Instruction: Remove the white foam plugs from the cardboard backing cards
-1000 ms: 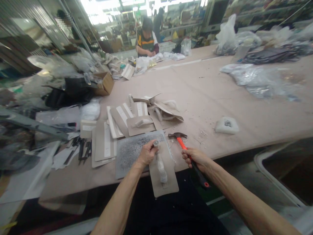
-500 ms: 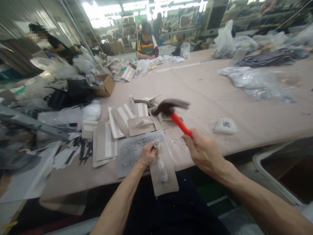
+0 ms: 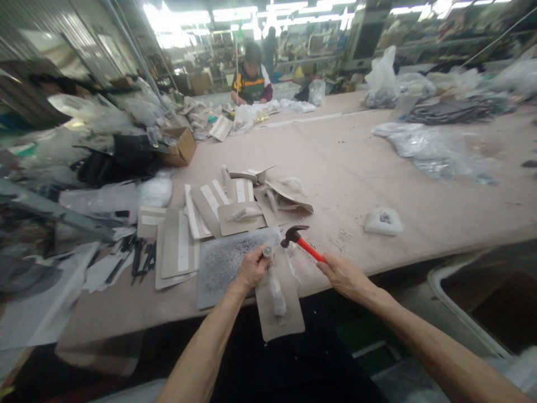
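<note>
A panel (image 3: 291, 305) is held at the table's near edge by the left hand (image 3: 253, 268), whose fingers are curled in around the upper end of its plastic-wrapped handle (image 3: 277, 294). At that end a round cap (image 3: 267, 252) is left exposed beside the thumb. The hammer (image 3: 309, 247) is gripped by its shaft in the right hand (image 3: 344, 275), the fingers wrapped round it with no gap to be seen. Its head is poised just right of the cap, apart from it. The panel's upper part is set over the right side of a grey slab (image 3: 226, 266) (strewn with dark bits), while its lower part is jutted out past the table (image 3: 335, 162). More panels (image 3: 210, 207) are heaped behind the slab, and a white block (image 3: 383, 221) is placed farther right. A co-worker (image 3: 254, 84) is seated across the table.
</note>
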`<state>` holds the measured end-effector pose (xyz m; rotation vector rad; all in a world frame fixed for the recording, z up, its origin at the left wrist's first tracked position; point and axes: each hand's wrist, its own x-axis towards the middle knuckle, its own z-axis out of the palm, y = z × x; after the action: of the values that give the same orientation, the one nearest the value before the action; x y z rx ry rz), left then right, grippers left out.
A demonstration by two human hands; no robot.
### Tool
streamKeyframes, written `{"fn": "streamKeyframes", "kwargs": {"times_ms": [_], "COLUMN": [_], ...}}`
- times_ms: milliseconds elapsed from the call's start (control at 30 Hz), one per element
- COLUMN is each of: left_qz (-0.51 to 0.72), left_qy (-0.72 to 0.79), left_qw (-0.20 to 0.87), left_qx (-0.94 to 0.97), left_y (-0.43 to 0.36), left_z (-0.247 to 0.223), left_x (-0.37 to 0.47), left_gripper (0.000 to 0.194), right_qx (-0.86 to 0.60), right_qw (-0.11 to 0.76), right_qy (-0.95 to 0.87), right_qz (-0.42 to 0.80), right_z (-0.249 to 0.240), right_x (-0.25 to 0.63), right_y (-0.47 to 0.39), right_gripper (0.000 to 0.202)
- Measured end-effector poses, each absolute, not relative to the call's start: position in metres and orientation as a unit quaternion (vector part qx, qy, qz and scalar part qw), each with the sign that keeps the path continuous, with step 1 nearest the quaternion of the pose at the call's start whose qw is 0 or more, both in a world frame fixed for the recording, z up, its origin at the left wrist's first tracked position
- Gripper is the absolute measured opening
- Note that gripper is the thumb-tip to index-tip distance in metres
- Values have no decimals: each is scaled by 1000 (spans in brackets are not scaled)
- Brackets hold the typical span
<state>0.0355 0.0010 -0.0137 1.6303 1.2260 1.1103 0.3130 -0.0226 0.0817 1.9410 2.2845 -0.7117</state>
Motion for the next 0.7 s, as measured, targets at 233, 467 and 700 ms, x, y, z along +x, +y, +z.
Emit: {"fn": "streamKeyframes", "kwargs": {"times_ms": [233, 467, 700], "left_qz": [457, 501, 702], "left_qy": [480, 516, 486], "left_qw": [423, 459, 400], "left_qx": [618, 521, 333], "left_y": [1, 6, 12], "left_z": [-13, -10, 33], "left_x": [36, 40, 15], "left_gripper": [18, 25, 35], "right_qx": [570, 180, 447], "right_qw": [-53, -4, 6], "right_qy": [818, 983, 891], "right_qz": [-64, -44, -77], "right_z": [50, 55, 66], "right_x": [308, 214, 207], "right_y": [-17, -48, -55], "right_gripper": [44, 16, 21]}}
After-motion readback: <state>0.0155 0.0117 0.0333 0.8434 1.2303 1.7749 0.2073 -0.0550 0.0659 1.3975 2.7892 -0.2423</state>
